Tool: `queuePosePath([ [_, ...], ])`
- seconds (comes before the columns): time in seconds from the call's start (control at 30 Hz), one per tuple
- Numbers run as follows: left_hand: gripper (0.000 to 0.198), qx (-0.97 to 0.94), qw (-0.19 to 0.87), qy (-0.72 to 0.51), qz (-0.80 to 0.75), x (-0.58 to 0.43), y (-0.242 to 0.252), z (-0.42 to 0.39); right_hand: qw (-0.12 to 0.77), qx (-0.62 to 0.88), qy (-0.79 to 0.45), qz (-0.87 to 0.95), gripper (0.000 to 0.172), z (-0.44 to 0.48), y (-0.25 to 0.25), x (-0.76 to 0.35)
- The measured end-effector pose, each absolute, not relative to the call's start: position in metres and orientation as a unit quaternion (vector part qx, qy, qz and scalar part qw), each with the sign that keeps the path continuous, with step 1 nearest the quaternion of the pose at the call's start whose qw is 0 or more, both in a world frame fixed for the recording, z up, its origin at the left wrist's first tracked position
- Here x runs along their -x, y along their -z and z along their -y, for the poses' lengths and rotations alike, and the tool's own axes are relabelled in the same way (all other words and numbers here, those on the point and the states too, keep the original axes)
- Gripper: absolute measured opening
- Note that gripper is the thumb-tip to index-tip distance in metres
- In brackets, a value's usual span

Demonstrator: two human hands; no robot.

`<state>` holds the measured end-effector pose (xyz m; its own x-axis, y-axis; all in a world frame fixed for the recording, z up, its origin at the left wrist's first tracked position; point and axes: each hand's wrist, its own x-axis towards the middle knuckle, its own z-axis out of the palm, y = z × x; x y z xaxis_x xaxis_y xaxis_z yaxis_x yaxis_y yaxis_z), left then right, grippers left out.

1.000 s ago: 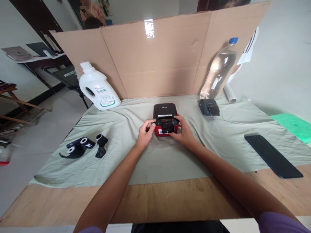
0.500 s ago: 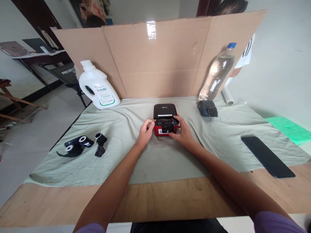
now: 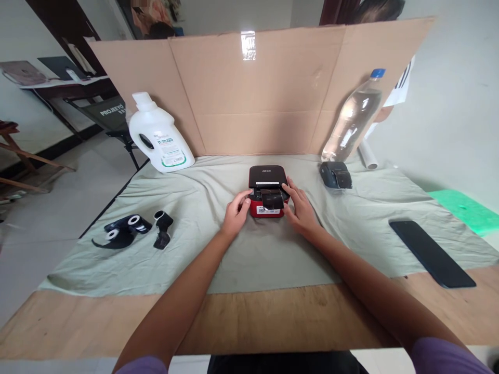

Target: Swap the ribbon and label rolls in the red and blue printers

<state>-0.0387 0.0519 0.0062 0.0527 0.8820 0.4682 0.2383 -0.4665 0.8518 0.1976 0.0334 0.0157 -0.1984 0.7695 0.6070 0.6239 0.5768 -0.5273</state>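
Observation:
A small red and black label printer [image 3: 268, 183] sits on the pale green cloth [image 3: 202, 244] in the middle of the table. A black roll [image 3: 272, 199] lies in its open front. My left hand [image 3: 236, 212] grips the printer's left side with curled fingers. My right hand [image 3: 299, 208] rests against its right side, fingers stretched out and flat.
Black tape rolls [image 3: 123, 234] and a black piece [image 3: 162, 235] lie at the left. A white detergent jug [image 3: 159, 136] and a clear water bottle [image 3: 353, 118] stand before the cardboard screen [image 3: 257, 93]. A dark small device [image 3: 336, 174] and a black phone [image 3: 432, 253] lie at the right.
My right hand has let go of the black roll and slid to the printer's right side with its fingers straightened. The left hand stays on the printer.

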Motion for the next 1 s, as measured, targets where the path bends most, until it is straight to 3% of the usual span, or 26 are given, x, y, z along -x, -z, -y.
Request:
queuePosePath([
  [0.1,0.044,-0.663,0.29,-0.546,-0.422,0.039,-0.006,-0.052,0.445,0.418,-0.092,0.787,0.051,-0.041,-0.025,-0.205],
  [0.3,0.045,-0.677,0.287,-0.537,-0.413,0.04,-0.005,-0.053,0.446,0.465,-0.17,0.746,0.057,-0.084,-0.064,-0.206],
  [0.5,0.045,-0.674,0.312,-0.527,-0.413,0.041,-0.001,-0.055,0.376,0.523,-0.147,0.751,0.048,-0.083,-0.075,-0.193],
  [0.7,0.045,-0.674,0.317,-0.526,-0.41,0.041,-0.002,-0.055,0.217,0.537,-0.083,0.811,0.031,-0.103,-0.099,-0.174],
  [0.87,0.044,-0.682,0.305,-0.527,-0.405,0.041,-0.001,-0.055,-0.066,0.543,-0.142,0.825,0.033,-0.142,-0.124,-0.137],
  [1.0,0.042,-0.691,0.305,-0.522,-0.396,0.042,-0.001,-0.056,-0.132,0.559,-0.139,0.806,0.018,-0.151,-0.126,-0.117],
])
